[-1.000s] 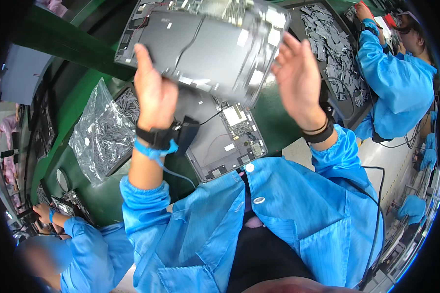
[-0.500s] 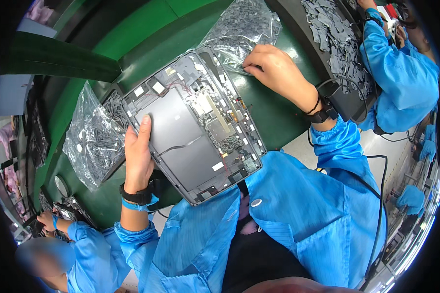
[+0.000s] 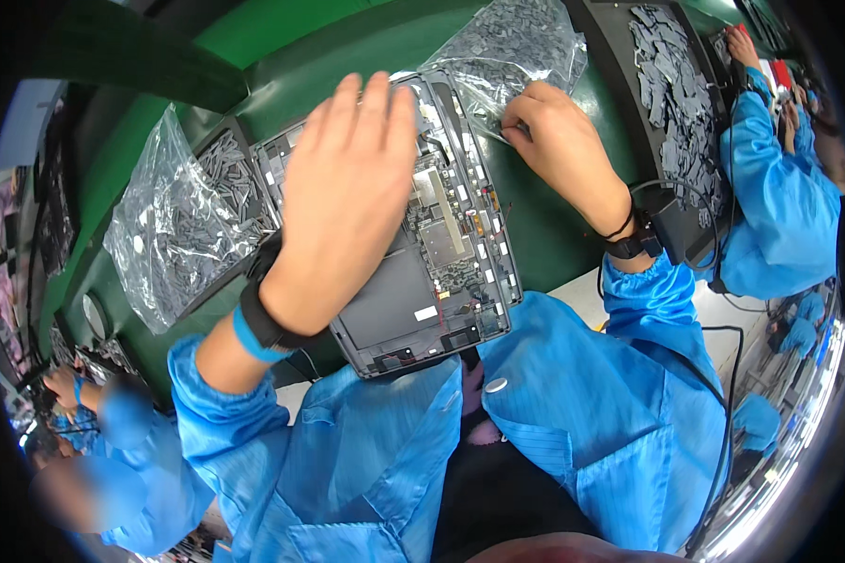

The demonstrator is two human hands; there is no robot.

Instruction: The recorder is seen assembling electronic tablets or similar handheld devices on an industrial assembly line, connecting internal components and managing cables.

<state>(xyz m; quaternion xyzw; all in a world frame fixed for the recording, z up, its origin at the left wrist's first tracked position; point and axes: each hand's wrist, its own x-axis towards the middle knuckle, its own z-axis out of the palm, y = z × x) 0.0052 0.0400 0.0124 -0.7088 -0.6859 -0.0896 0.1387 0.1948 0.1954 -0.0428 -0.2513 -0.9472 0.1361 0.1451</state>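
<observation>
An opened tablet with a dark grey shell point(image 3: 380, 310) lies tilted before me, its battery, circuit board and several small white labels showing. My left hand point(image 3: 352, 169) is over its upper left part, fingers stretched out and slightly apart, covering much of the battery. Whether the palm touches the tablet cannot be told. To the right of the tablet, my right hand point(image 3: 563, 141) is closed with thumb and forefinger pinched together. Its fingertips are by the lower edge of a clear plastic bag point(image 3: 521, 52) full of small dark grey pieces; what they hold is hidden.
Another clear bag point(image 3: 164, 235) of dark pieces lies at the left on a black tray point(image 3: 239, 188). A long black tray point(image 3: 615, 56) with grey pieces stands at the right on the green table point(image 3: 563, 220). Co-workers in blue sit on both sides. A black cable point(image 3: 734, 375) hangs by my right arm.
My left hand has let go of the tablet's left edge and moved up and right over it, fingers stretched. My right hand stays pinched near the bag. The whole view has shifted slightly.
</observation>
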